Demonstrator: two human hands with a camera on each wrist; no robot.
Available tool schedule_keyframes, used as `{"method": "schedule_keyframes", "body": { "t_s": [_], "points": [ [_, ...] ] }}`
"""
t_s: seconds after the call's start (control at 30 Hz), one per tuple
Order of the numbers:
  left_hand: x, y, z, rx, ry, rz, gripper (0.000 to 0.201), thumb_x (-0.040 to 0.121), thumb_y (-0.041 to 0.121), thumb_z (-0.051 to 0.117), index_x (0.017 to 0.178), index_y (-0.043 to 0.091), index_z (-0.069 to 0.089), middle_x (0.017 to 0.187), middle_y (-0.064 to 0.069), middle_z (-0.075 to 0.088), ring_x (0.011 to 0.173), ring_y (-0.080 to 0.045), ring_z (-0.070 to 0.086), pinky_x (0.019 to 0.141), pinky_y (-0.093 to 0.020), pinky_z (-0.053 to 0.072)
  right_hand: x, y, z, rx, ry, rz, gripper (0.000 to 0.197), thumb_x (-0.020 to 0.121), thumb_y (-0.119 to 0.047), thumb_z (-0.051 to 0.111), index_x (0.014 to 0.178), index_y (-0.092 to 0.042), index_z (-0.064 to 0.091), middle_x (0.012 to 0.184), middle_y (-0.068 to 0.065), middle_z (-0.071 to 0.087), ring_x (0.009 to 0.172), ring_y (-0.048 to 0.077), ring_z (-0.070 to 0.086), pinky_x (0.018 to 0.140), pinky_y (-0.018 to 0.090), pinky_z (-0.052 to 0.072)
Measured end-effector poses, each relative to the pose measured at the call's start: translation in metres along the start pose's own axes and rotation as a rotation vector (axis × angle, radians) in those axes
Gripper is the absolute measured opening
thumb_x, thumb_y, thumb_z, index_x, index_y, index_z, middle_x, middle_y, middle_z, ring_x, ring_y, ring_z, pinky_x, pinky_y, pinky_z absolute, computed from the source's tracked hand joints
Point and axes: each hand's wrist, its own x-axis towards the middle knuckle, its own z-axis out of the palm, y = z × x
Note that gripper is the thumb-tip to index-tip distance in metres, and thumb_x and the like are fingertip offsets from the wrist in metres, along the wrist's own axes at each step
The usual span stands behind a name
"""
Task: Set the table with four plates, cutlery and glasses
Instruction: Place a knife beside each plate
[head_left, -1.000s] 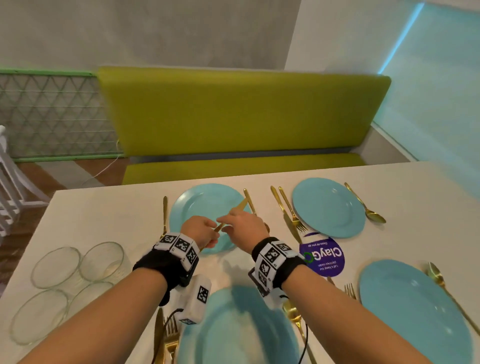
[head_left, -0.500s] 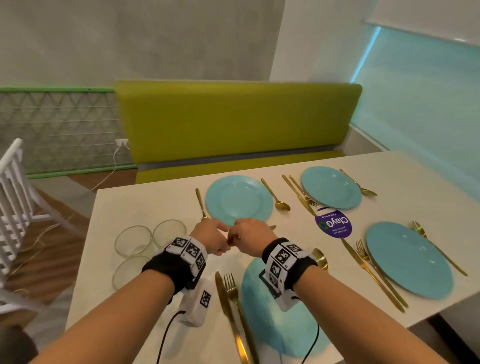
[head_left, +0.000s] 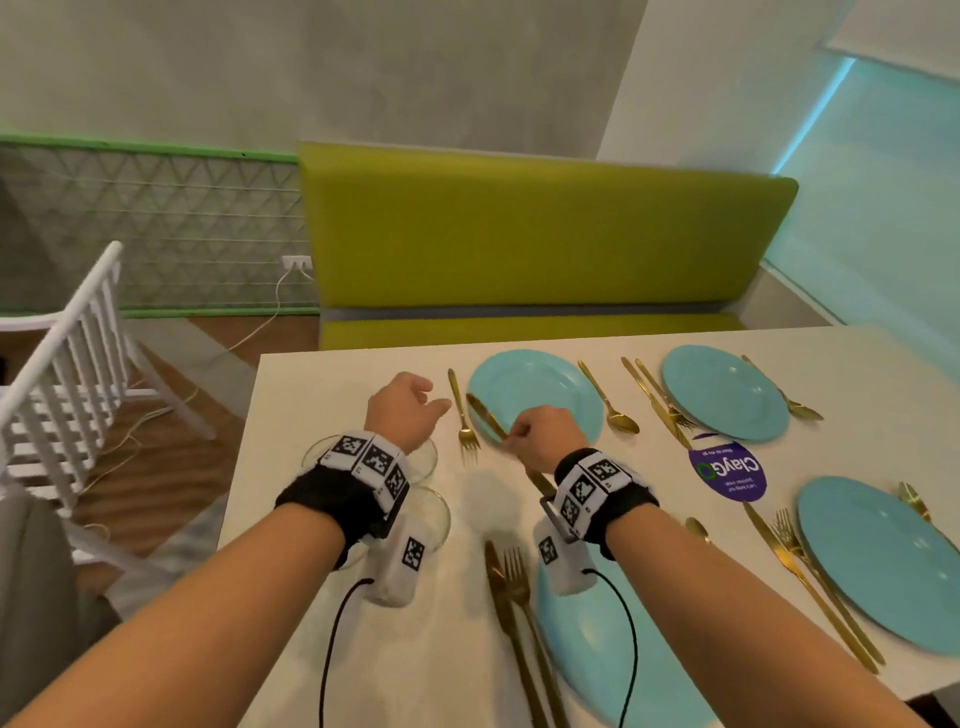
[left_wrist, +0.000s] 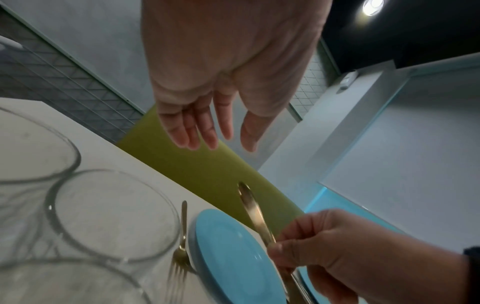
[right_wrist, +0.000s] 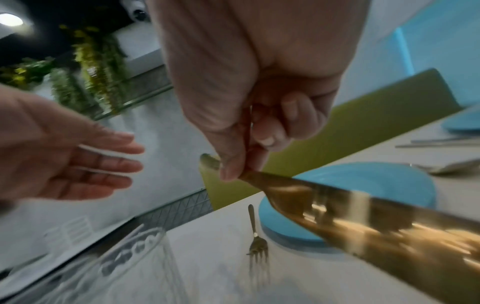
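Passing the gold table knife (head_left: 485, 415) over is done: a moment ago both my hands were bunched together on it in front of me; now my right hand (head_left: 540, 434) alone pinches its handle between thumb and curled fingers, the blade tip slanting toward 11 o'clock over the near rim of the far-left turquoise plate (head_left: 540, 387). My left hand (head_left: 402, 410) has let go — its fingers hang relaxed and hold nothing, above the white tabletop (head_left: 332, 395) at 9 o'clock of the gold fork (head_left: 464, 415). That fork already lies left of the plate and a gold spoon (head_left: 610, 400) right of it, so I judge this knife is the last piece of cutlery for the fourth setting; the clear glasses (head_left: 431, 512) under my left wrist are not yet dealt out.

From my head I see all four plates but not my fingers. The left wrist view shows the empty palm (left_wrist: 221, 61) and two glass rims (left_wrist: 111, 216); the right wrist view — blurred — shows the thumb (right_wrist: 231, 164) clamped on the knife's handle.
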Motion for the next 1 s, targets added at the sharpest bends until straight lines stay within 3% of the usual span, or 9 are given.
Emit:
{"method": "schedule_keyframes", "body": {
  "t_s": [0.1,0.2,0.33,0.4,0.43,0.53,0.8,0.93,1.0],
  "points": [
    [0.018,-0.004,-0.013,-0.028,0.015,-0.035,0.031,0.087,0.025,0.062,0.115,0.011,0.061,0.118,-0.007,0.063,0.114,-0.025,0.056,0.098,-0.031,0.042,0.028,-0.012,0.002,0.043,-0.009,0.083,0.024,0.089,-0.029,0.060,0.097,-0.009,0.072,0.106,0.006,0.069,0.105,0.022,0.060,0.092,0.029,0.048],
    [0.034,-0.010,-0.019,-0.099,0.010,-0.059,0.016,0.086,0.022,0.063,0.101,0.016,0.063,0.110,-0.010,0.066,0.106,-0.027,0.062,0.098,-0.038,0.048,0.058,-0.025,0.009,-0.047,-0.040,0.127,0.035,0.092,-0.034,0.055,0.109,-0.008,0.068,0.115,0.008,0.067,0.110,0.024,0.060,0.097,0.031,0.047],
    [0.049,-0.017,-0.022,-0.191,-0.002,-0.095,0.006,0.088,0.016,0.062,0.093,0.015,0.059,0.092,-0.006,0.062,0.068,-0.014,0.059,0.074,-0.029,0.048,0.092,-0.041,0.024,-0.131,-0.105,0.180,0.035,0.090,-0.036,0.056,0.107,-0.008,0.066,0.114,0.006,0.066,0.110,0.024,0.061,0.091,0.028,0.047],
    [0.056,-0.021,-0.022,-0.202,-0.005,-0.110,0.004,0.087,0.015,0.062,0.090,0.015,0.058,0.086,-0.003,0.060,0.062,-0.010,0.057,0.068,-0.026,0.046,0.105,-0.047,0.032,-0.136,-0.144,0.210,0.033,0.089,-0.038,0.058,0.096,-0.007,0.065,0.108,0.007,0.065,0.110,0.023,0.061,0.083,0.026,0.046],
    [0.060,-0.023,-0.022,-0.212,-0.004,-0.117,0.004,0.087,0.015,0.061,0.088,0.016,0.058,0.083,-0.002,0.060,0.061,-0.009,0.057,0.064,-0.025,0.045,0.110,-0.049,0.036,-0.117,-0.164,0.232,0.033,0.089,-0.039,0.059,0.094,-0.007,0.064,0.106,0.008,0.064,0.110,0.022,0.061,0.080,0.025,0.045],
    [0.068,-0.029,-0.022,-0.240,-0.007,-0.143,0.010,0.088,0.014,0.060,0.081,0.020,0.055,0.078,0.002,0.058,0.062,-0.009,0.058,0.054,-0.021,0.043,0.124,-0.053,0.049,-0.098,-0.188,0.262,0.037,0.090,-0.037,0.058,0.110,-0.007,0.063,0.116,0.007,0.065,0.112,0.022,0.061,0.084,0.026,0.047],
    [0.085,-0.036,-0.021,-0.245,-0.003,-0.163,0.015,0.089,0.015,0.059,0.077,0.024,0.055,0.083,0.003,0.061,0.065,-0.008,0.059,0.055,-0.021,0.044,0.145,-0.061,0.072,-0.054,-0.184,0.236,0.018,0.093,-0.030,0.054,0.097,-0.013,0.056,0.122,0.007,0.064,0.113,0.021,0.062,0.092,0.027,0.048],
    [0.088,-0.037,-0.021,-0.244,-0.005,-0.164,0.010,0.089,0.015,0.059,0.082,0.022,0.056,0.085,0.001,0.061,0.065,-0.008,0.059,0.055,-0.020,0.044,0.155,-0.058,0.079,-0.037,-0.171,0.246,0.028,0.094,-0.029,0.055,0.111,-0.009,0.061,0.122,0.008,0.064,0.113,0.021,0.062,0.095,0.027,0.050],
    [0.090,-0.037,-0.021,-0.246,-0.006,-0.167,0.005,0.089,0.015,0.058,0.087,0.019,0.057,0.087,0.000,0.061,0.065,-0.008,0.059,0.056,-0.020,0.044,0.159,-0.056,0.082,-0.027,-0.166,0.241,0.027,0.094,-0.028,0.055,0.110,-0.007,0.062,0.124,0.009,0.063,0.114,0.022,0.062,0.097,0.029,0.049]
  ]
}}
